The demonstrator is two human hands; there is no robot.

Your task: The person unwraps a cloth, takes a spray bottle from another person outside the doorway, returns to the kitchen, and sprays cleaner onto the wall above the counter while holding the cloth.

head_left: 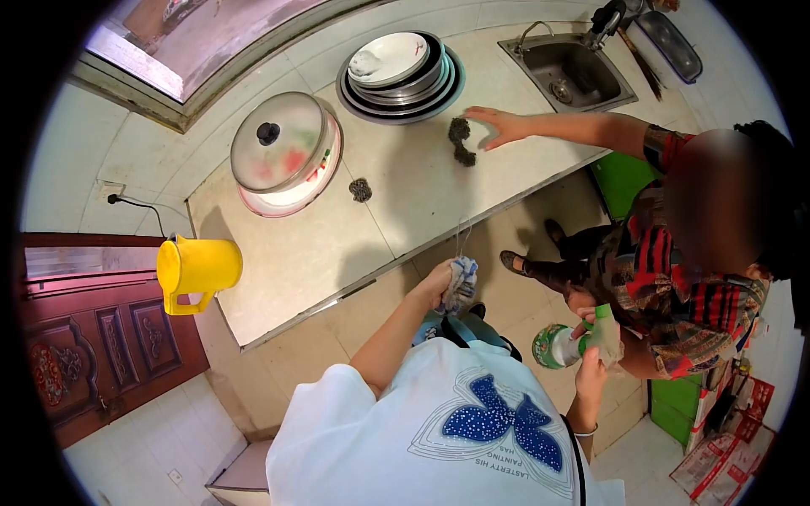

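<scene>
My left hand (435, 285) is closed on a crumpled blue-and-white cloth (461, 285), just off the counter's front edge. Thin loose strings stick up from the cloth. On the right, my right hand (591, 376) grips a green-and-white bottle (553, 347) with a bright green top, tilted on its side. A co-worker's hand (579, 302) is close to the green top; whether it touches cannot be made out. That person's other hand (499, 126) reaches over the counter beside dark scouring pads (461, 141). Another steel-wool pad (360, 190) lies further left.
On the counter (291, 270) stand a lidded pan (278, 156) on a tray, stacked bowls and basins (401, 76), and a yellow jug (201, 268) at the left end. A sink (574, 80) is set in at the back right. The co-worker (675, 253) stands close on my right.
</scene>
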